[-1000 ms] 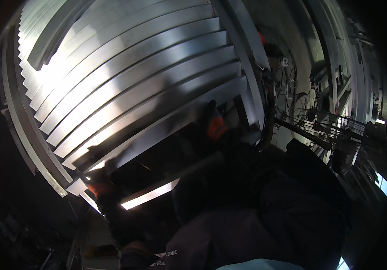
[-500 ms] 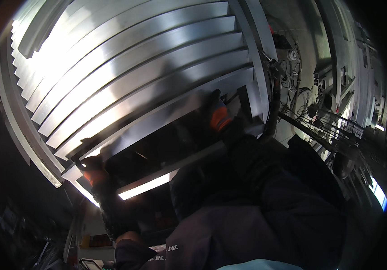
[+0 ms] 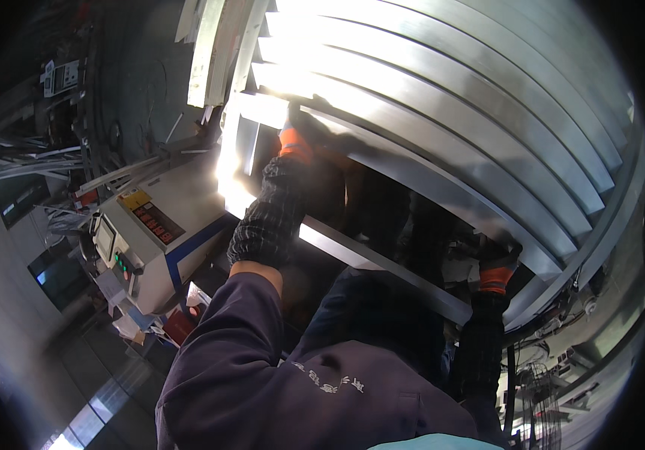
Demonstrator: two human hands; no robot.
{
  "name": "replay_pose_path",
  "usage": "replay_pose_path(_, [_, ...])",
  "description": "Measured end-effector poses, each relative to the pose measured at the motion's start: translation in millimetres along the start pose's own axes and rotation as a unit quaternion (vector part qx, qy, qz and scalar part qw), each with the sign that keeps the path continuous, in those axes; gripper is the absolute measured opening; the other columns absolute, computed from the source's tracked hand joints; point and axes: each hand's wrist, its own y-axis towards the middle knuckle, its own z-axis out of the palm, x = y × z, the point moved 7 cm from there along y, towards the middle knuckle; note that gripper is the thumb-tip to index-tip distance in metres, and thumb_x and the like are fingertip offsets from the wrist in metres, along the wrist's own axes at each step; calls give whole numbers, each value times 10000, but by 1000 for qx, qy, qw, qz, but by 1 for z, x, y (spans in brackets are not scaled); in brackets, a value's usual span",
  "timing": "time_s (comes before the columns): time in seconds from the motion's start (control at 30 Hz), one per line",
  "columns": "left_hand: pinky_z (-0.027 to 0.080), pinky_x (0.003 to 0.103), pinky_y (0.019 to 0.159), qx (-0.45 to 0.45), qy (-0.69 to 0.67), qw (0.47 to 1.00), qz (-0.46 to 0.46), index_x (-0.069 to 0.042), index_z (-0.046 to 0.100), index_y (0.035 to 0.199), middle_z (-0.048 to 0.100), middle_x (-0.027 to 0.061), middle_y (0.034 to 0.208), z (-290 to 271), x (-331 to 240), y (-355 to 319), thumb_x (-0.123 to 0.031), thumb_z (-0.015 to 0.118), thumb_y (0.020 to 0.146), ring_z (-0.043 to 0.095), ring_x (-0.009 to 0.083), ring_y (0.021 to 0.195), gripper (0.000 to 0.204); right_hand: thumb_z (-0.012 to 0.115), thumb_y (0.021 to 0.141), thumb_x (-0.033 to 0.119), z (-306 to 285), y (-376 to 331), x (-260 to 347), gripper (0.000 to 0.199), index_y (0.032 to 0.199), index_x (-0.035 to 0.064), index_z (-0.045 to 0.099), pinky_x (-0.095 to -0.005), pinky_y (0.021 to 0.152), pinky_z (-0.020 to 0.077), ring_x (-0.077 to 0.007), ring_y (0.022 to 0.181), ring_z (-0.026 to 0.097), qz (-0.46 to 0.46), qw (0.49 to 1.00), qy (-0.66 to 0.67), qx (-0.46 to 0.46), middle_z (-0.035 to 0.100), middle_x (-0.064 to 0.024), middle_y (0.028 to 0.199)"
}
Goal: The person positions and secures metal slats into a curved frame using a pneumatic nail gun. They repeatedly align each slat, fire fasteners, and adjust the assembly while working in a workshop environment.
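Both gloved hands' grip closed on lowest metal slat, left hand, right hand, view swung leftward since earlier.

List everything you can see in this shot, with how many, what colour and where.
metal strips: many, silver, stacked in a slanted row across the top and right
lowest strip: one, silver, at the bottom of the stack, between both hands
machine: one, white with a blue stripe, at left
control panel: one, dark with a yellow label, on the machine's top
fan: one, dark wire guard, bottom right
sleeve: one, dark purple, bottom centre
left hand: one, dark glove with orange cuff, raised on the stack
right hand: one, matching glove, at the stack's lower right end
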Motion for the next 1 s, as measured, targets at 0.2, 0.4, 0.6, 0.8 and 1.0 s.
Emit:
replay_pose_path(0.2, [462, 372, 796, -170, 164, 970, 62, -114, 606, 889, 580, 44, 743, -11, -5, -17, -471, 534, 906, 572, 226, 715, 365, 622, 792, 613, 25, -22, 17, 761, 1286, 42, 525, -458, 1096, 317, -327, 1206, 477, 46, 992, 116, -17, 514, -162, 1325])
replay_pose_path(0.4, [468, 384, 807, -213, 291, 929, 85, -81, 606, 1032, 608, 73, 890, 1, -14, -20, -421, 537, 923, 584, 237, 830, 364, 603, 860, 519, 30, -15, 37, 586, 1245, 79, 560, -482, 998, 420, -318, 1155, 514, 19, 997, -28, -70, 542, -120, 1292])
replay_pose_path(0.6, [472, 390, 810, -201, 263, 936, 123, -32, 597, 1155, 626, 108, 1019, -8, 4, 7, -361, 559, 931, 588, 248, 928, 400, 581, 887, 423, 18, -4, 45, 445, 1186, 95, 601, -410, 898, 493, -281, 1070, 581, -27, 993, -76, -82, 614, -95, 1188])
replay_pose_path(0.8, [474, 384, 782, -133, 169, 967, 135, 36, 579, 1138, 605, 141, 1025, -14, 14, 28, -254, 620, 910, 573, 263, 926, 372, 590, 898, 326, 6, 3, 58, 417, 1247, 103, 538, -423, 912, 499, -283, 1099, 560, -112, 968, -223, -24, 579, -110, 1229])
replay_pose_path(1.0, [483, 377, 808, -201, 170, 960, 91, -19, 594, 1156, 611, 102, 1009, -11, 6, 2, -283, 566, 931, 583, 240, 946, 348, 679, 804, 107, -3, 4, 60, 630, 1360, 116, 383, -404, 957, 478, -271, 1132, 530, -203, 901, -383, 16, 506, -135, 1290])
